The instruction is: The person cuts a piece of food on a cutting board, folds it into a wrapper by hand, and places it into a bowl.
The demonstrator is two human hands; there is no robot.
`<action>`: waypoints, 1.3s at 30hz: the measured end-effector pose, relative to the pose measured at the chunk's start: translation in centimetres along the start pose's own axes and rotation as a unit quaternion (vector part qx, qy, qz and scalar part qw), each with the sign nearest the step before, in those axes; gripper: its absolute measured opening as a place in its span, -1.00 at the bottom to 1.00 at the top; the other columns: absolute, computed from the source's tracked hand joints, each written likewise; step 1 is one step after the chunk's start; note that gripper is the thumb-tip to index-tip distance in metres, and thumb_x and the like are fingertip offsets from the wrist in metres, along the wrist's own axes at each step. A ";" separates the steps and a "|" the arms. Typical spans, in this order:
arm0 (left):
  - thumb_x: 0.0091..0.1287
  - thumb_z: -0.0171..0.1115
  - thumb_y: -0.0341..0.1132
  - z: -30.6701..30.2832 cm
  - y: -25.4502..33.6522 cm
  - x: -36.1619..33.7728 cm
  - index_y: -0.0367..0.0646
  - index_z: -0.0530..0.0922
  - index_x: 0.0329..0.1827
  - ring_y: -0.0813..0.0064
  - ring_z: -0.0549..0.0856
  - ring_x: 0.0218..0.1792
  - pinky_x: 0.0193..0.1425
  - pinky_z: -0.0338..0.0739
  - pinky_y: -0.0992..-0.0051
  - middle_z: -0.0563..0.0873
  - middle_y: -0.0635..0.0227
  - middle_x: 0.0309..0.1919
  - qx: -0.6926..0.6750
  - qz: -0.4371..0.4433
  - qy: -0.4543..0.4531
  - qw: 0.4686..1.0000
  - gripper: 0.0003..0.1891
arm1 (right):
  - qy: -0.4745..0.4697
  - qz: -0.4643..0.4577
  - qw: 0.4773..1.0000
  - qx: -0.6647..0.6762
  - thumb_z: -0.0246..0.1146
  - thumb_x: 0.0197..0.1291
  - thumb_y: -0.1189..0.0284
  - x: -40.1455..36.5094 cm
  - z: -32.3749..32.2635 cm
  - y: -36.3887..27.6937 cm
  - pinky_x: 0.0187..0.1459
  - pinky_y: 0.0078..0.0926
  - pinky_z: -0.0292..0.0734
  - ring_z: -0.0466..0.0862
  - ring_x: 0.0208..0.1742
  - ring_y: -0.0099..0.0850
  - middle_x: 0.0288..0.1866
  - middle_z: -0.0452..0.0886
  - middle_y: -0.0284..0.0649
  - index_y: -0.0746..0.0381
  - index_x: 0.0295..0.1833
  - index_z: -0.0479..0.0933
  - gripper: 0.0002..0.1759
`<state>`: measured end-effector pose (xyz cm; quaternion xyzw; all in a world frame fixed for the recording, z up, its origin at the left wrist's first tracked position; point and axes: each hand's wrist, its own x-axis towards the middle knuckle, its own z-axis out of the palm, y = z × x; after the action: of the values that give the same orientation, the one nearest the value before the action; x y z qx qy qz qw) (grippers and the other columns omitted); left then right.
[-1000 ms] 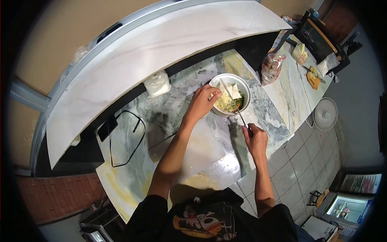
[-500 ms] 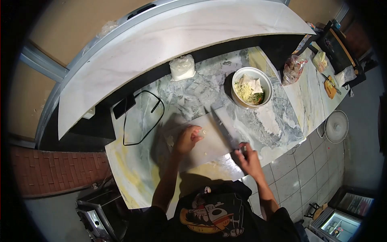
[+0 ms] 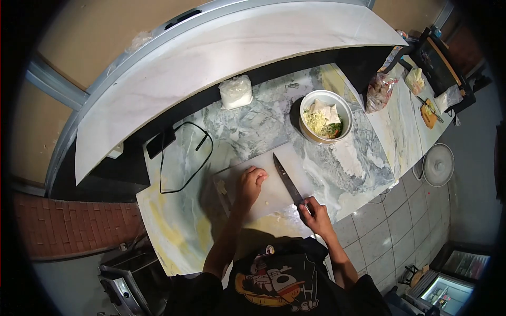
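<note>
My right hand (image 3: 315, 214) is wrapped round the handle of a kitchen knife (image 3: 288, 179), its dark blade slanting away across the right side of a white cutting board (image 3: 271, 158). Small pale specks stick to the blade. Over the board's left half, my left hand (image 3: 253, 183) is closed with curled fingers; whatever it may hold is hidden. A small pale yellowish piece (image 3: 266, 203) lies on the board nearer to me. More pale pieces (image 3: 222, 188) lie by the board's left edge.
Beyond the board stands a white tub (image 3: 344, 102) with shredded pale food, greens and white slabs. A plastic bag of white stuff (image 3: 236, 92) sits at the back. A black strap (image 3: 182, 188) and a dark phone-like object (image 3: 160, 144) lie left. More bags (image 3: 380, 94) are at right.
The knife has swung leftward and now lies lower over the board, with its blade in sharper view. My left hand has curled further, and the small piece by its fingertips no longer shows.
</note>
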<state>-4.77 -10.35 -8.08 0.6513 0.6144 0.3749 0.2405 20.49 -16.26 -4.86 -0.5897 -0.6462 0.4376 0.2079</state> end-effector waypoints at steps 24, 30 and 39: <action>0.33 0.23 -0.41 3.2 10.5 15.9 -0.31 0.65 -0.02 0.41 0.74 -0.39 -0.32 0.59 0.44 0.73 0.15 -0.27 -0.124 0.067 -0.023 0.990 -0.78 | 0.226 0.056 0.942 0.241 0.15 0.41 0.32 1.2 -6.8 0.5 -0.73 -0.59 0.18 0.36 -0.76 -0.64 -0.71 0.44 -0.35 0.29 -0.07 0.35 -0.75; 0.34 0.26 -0.37 -0.8 7.2 13.3 -0.32 0.67 -0.18 0.51 0.63 -0.50 -0.39 0.54 0.52 0.71 0.21 -0.40 -0.202 0.020 -0.026 0.979 -0.83 | 0.237 0.061 0.938 0.245 0.16 0.39 0.36 2.2 -5.8 0.8 -0.71 -0.63 0.19 0.36 -0.74 -0.67 -0.69 0.45 -0.39 0.31 -0.10 0.39 -0.79; 0.29 0.30 -0.39 1.7 9.9 14.9 -0.32 0.67 -0.20 0.39 0.70 -0.33 -0.23 0.60 0.45 0.70 0.19 -0.41 -0.201 0.071 -0.188 0.959 -0.85 | 0.283 0.061 0.930 0.227 0.23 0.35 0.37 4.3 -5.0 3.6 -0.72 -0.64 0.20 0.39 -0.74 -0.68 -0.70 0.46 -0.39 0.32 -0.25 0.45 -0.78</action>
<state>2.12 3.27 1.43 0.6901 0.4221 0.3776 0.4506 25.58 -10.89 -6.17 -0.6644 -0.4068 0.3995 0.4832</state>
